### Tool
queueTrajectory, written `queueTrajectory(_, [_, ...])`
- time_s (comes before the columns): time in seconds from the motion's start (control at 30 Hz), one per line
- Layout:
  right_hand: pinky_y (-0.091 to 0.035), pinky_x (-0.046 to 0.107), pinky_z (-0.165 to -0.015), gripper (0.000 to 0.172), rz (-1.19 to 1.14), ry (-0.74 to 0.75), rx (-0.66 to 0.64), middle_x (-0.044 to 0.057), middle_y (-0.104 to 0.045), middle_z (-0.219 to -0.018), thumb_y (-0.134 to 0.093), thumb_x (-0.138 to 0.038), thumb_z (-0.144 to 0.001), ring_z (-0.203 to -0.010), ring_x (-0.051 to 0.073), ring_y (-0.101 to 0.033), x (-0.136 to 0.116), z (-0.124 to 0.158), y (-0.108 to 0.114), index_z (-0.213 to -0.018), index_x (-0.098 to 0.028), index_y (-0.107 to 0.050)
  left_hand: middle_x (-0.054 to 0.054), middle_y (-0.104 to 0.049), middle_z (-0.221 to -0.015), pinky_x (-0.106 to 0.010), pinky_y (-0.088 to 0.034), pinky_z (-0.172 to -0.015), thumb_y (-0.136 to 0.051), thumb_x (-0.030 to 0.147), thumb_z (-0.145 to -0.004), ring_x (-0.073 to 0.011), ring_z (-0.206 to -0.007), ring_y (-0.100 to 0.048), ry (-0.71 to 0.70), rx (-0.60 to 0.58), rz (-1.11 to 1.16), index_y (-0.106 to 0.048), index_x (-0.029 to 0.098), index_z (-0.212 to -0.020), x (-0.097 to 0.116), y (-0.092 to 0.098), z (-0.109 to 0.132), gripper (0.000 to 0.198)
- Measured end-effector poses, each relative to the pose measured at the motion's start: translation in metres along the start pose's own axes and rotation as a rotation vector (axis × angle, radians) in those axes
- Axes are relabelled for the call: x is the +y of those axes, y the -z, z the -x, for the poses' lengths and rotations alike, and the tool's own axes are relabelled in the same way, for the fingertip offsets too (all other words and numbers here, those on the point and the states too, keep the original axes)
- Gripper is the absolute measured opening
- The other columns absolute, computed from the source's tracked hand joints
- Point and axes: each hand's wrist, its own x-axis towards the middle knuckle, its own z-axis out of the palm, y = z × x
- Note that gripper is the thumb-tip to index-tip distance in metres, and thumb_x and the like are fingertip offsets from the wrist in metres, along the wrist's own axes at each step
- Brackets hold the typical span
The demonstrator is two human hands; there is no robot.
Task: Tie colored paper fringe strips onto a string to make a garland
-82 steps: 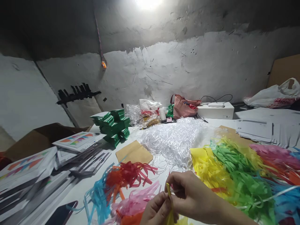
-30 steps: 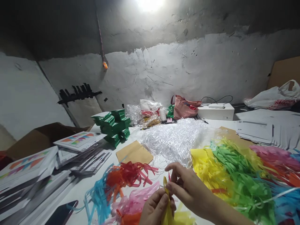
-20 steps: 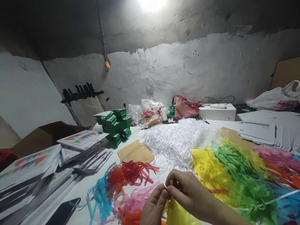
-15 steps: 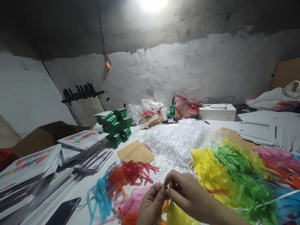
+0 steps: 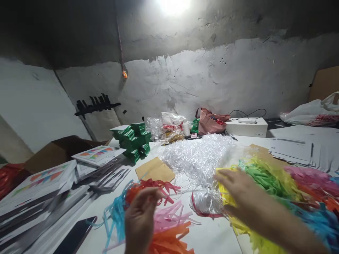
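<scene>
Both hands are over the desk (image 5: 212,237) and both are pretty motion-blurred. The right hand (image 5: 238,187) lies on the yellow strips (image 5: 238,224), at the left edge of the big coloured pile. Its fingers (image 5: 221,175) look stretched out flat and point left, not pinching anything as far as I can see. Green strips (image 5: 262,176) sit just behind it. The left hand (image 5: 140,218) is up above the near edge with its back to the camera. Its fingers seem loosely curled, but I honestly can't tell if they're pinching anything. Around it are red strips (image 5: 155,185), pink strips (image 5: 169,216), orange strips (image 5: 169,241) and blue strips (image 5: 116,215), all lying loose on the desk. Between the 2 hands sits a small ribbon coil (image 5: 208,201), with the big white ribbon heap (image 5: 201,158) behind it. Off to the left there's a phone (image 5: 71,235) and a stack of cards (image 5: 39,183).
</scene>
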Motion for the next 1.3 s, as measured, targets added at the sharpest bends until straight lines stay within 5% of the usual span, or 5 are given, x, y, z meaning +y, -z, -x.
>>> queueTrajectory(0.3, [-0.040,0.030,-0.062,0.041,-0.545,0.062,-0.141,0.004,-0.066,-0.071,-0.033,-0.040,-0.102,-0.067,0.020,-0.060,-0.051,-0.019,-0.058,-0.078,-0.020,-0.059,-0.009,-0.072,-0.109,-0.035,-0.046,-0.088,-0.062,0.029,-0.087,-0.0272,-0.103,-0.064,0.039,-0.604,-0.638,-0.073,0.024,-0.098,-0.005,0.022,-0.020,0.017])
queueTrajectory(0.6, [-0.036,0.030,-0.060,0.039,-0.509,0.096,-0.107,0.002,-0.060,-0.067,-0.031,-0.043,-0.101,-0.063,0.019,-0.056,-0.043,-0.020,-0.045,-0.073,-0.022,-0.050,-0.002,-0.063,-0.064,-0.033,-0.038,-0.071,-0.073,0.016,-0.065,-0.0223,-0.069,-0.055,0.228,-0.412,-0.587,-0.068,0.021,-0.057,-0.029,0.060,-0.022,0.011])
queueTrajectory(0.83, [-0.036,0.028,-0.058,0.039,-0.733,0.010,0.176,-0.002,-0.047,-0.064,-0.047,-0.051,-0.097,-0.062,0.016,-0.046,-0.029,-0.022,-0.026,-0.072,-0.021,-0.053,0.003,-0.056,-0.066,-0.023,-0.040,-0.053,-0.074,0.076,-0.061,-0.0110,-0.054,-0.046,0.379,-0.282,0.032,-0.067,0.022,-0.087,-0.003,0.010,-0.008,0.061])
queueTrajectory(1.03, [-0.031,0.026,-0.054,0.033,-1.000,-0.003,0.223,-0.003,-0.042,-0.066,-0.059,-0.050,-0.091,-0.061,0.014,-0.036,-0.023,-0.021,-0.014,-0.084,-0.019,-0.065,0.000,-0.064,-0.062,-0.021,-0.043,-0.051,-0.094,0.044,-0.057,-0.0076,-0.049,-0.050,0.748,-0.510,0.464,-0.073,0.016,-0.075,-0.029,-0.051,0.030,0.039])
queueTrajectory(1.3, [-0.028,0.026,-0.051,0.028,-0.913,-0.016,0.156,-0.005,-0.041,-0.060,-0.063,-0.044,-0.090,-0.056,0.011,-0.034,-0.019,-0.023,-0.001,-0.083,-0.018,-0.071,0.000,-0.065,-0.054,-0.018,-0.034,-0.046,-0.094,0.048,-0.056,-0.0057,-0.043,-0.050,0.764,-0.573,0.521,-0.071,0.014,-0.070,-0.066,-0.046,0.044,0.043])
